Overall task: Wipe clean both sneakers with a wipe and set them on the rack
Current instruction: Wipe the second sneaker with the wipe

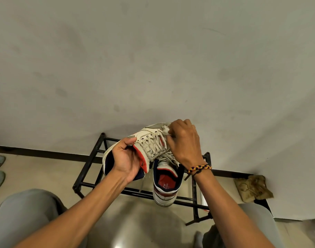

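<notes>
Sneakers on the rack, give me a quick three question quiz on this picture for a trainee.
1. True or false: the left hand grips the raised sneaker at its heel end.
2. What does the right hand pinch against that sneaker? A) a brush B) a wipe C) a lace
3. Fill in: the second sneaker sits on the black ____.

Key: 1 true. 2 B, the wipe, crumpled near the toe end. 3 rack.
</notes>
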